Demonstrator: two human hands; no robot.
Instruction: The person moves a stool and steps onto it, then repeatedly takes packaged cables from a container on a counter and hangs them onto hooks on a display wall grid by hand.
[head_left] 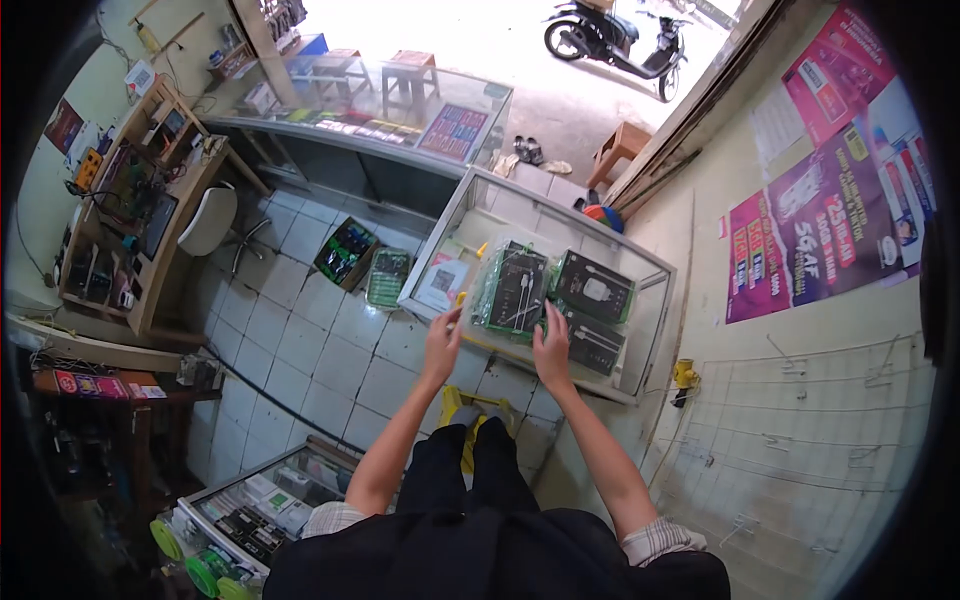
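Three stacks of black boxes printed with white charging cables or a plug stand on the glass display case [655,300] in front of me. The left one, a cable box pack [518,288], is wrapped in shiny clear plastic. A charger box [596,284] lies at the far right, with another cable box [594,342] nearer me. My left hand [441,346] is open by the case's near edge, left of the wrapped pack. My right hand [551,347] is open, its fingertips by the gap between the wrapped pack and the near right box. Whether they touch a box I cannot tell.
A white card with a QR code [440,282] is at the case's left side. On the tiled floor stand a carton of green-and-black packs [346,250] and a green basket [388,278]. A yellow stool [452,400] is by my feet. A wire rack [800,420] lines the right wall.
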